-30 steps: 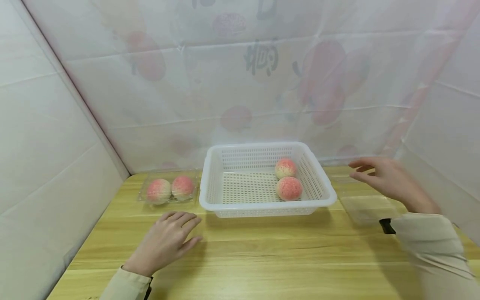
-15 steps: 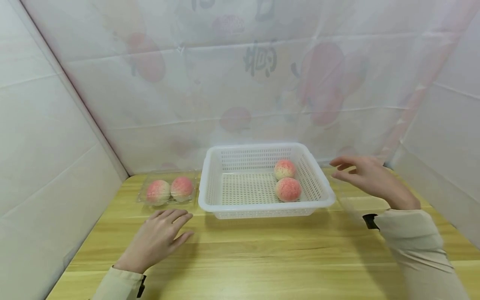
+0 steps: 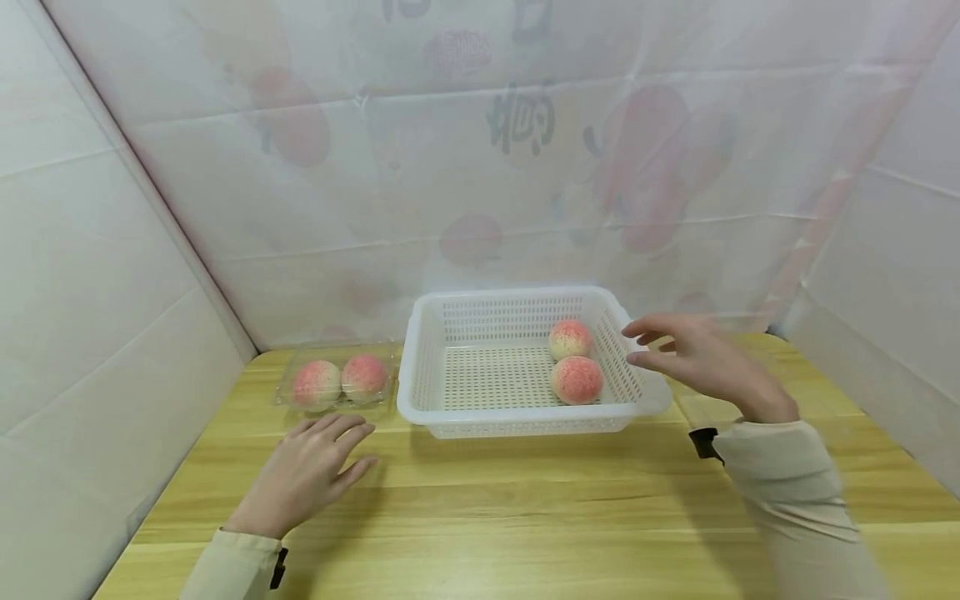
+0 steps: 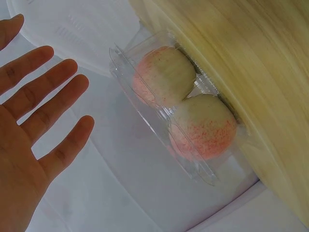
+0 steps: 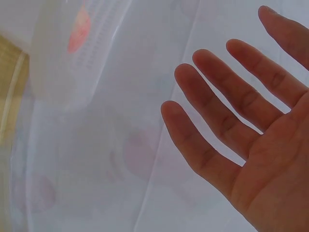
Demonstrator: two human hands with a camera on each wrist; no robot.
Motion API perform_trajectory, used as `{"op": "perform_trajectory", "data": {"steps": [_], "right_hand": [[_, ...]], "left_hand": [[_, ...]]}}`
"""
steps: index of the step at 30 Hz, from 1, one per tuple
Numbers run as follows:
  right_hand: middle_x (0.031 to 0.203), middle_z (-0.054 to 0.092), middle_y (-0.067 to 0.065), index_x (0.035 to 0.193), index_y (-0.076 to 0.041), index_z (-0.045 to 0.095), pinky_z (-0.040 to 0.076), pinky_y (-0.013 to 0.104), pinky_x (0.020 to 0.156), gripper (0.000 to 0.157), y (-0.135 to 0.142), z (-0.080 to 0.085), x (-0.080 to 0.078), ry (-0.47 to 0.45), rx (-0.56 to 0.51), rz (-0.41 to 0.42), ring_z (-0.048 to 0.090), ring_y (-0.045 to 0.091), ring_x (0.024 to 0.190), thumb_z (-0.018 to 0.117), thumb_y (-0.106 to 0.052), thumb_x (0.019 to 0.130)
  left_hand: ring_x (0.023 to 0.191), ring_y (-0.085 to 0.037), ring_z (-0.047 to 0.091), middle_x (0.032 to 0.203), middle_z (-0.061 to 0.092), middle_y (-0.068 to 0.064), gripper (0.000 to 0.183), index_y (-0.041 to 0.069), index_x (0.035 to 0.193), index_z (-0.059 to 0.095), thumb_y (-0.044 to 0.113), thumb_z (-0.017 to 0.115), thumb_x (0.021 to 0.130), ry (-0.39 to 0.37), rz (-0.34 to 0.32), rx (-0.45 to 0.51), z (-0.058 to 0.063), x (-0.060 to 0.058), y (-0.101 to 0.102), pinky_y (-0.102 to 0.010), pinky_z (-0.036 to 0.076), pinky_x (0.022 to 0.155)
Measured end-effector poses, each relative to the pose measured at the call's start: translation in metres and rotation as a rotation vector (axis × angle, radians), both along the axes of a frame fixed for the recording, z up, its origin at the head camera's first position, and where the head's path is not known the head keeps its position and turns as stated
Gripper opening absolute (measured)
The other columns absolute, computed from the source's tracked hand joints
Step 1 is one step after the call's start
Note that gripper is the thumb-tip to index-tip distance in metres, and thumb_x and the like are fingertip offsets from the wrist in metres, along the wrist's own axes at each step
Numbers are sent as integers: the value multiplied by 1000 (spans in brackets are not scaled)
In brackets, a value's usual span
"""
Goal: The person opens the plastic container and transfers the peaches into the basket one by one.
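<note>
My right hand (image 3: 705,362) hovers with parted, relaxed fingers over the right rim of a white slotted plastic basket (image 3: 517,415). It holds nothing. Two pink-and-cream peaches, one the front peach (image 3: 577,380) and one the rear peach (image 3: 570,339), lie against each other in the basket's right part. My left hand (image 3: 303,471), its fingers spread, hangs over the table in front of a clear plastic clamshell box (image 4: 140,116). Inside that box two more peaches sit side by side, a left peach (image 3: 317,384) and a right peach (image 3: 364,378).
Under and behind my right forearm lies another clear plastic container (image 3: 697,408), mostly hidden and faint. A wooden table (image 3: 525,517) carries everything. White printed cloth (image 3: 480,192) walls off the back, and plain white cloth stands at both sides.
My right hand has moved left, from over the clear container on the right to the basket's right rim. My left hand has drifted slightly left and down. The peaches stay put.
</note>
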State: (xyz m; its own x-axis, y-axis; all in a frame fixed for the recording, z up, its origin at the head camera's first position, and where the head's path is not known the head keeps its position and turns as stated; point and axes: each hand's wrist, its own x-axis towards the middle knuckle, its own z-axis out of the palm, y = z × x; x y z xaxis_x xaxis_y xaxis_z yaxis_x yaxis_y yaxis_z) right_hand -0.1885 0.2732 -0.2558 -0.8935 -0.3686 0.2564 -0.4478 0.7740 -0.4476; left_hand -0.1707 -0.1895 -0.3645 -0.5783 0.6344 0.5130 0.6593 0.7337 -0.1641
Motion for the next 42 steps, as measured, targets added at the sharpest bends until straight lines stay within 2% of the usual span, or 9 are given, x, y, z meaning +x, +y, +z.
{"op": "perform_trajectory", "data": {"steps": [3, 9, 16, 24, 31, 37, 42], "right_hand": [[112, 60, 11, 114, -6, 60, 48, 47, 83, 34, -7, -2, -1, 13, -7, 39, 57, 26, 98, 62, -26, 87], [111, 61, 6, 113, -7, 61, 48, 44, 83, 33, -21, -5, -5, 26, 13, 67, 57, 24, 97, 64, -25, 86], [110, 59, 0, 114, -10, 60, 48, 40, 82, 34, -43, -6, -11, 32, 7, 111, 57, 19, 97, 63, -29, 86], [110, 61, 5, 110, -7, 62, 50, 42, 80, 29, -66, -8, -20, 49, -49, 216, 58, 23, 95, 66, -17, 84], [111, 61, 3, 111, -7, 61, 50, 40, 80, 31, -84, -5, -22, 55, -28, 224, 58, 19, 96, 67, -17, 82], [110, 62, 1, 111, -8, 62, 50, 37, 78, 31, -99, -6, -25, 104, -20, 247, 59, 19, 94, 67, -20, 83], [109, 62, -1, 110, -9, 63, 47, 34, 81, 31, -111, -11, -26, 154, 34, 250, 60, 16, 92, 67, -22, 83]], "left_hand": [[92, -29, 60, 103, 63, -9, 39, 5, 104, 64, 36, 66, 81, 12, -11, 13, 0, -2, -2, -47, 50, 76], [91, -28, 60, 104, 62, -10, 40, 3, 105, 63, 33, 67, 79, 19, -9, 30, -1, -7, -8, -49, 51, 73], [98, -31, 57, 110, 60, -15, 44, 2, 109, 61, 27, 73, 75, -18, 34, 55, 0, -11, -18, -51, 49, 78], [101, -34, 55, 115, 57, -17, 48, 2, 115, 59, 26, 73, 75, -42, 75, 68, -1, -14, -25, -55, 48, 76], [102, -34, 55, 115, 56, -17, 48, 3, 115, 58, 25, 73, 75, -56, 73, 77, -2, -20, -30, -57, 46, 79], [102, -35, 54, 116, 55, -17, 49, 5, 117, 56, 26, 73, 76, -62, 92, 87, -4, -28, -37, -60, 45, 78], [104, -35, 53, 118, 54, -16, 48, 6, 118, 55, 25, 72, 77, -84, 93, 86, -9, -32, -42, -61, 46, 74]]}}
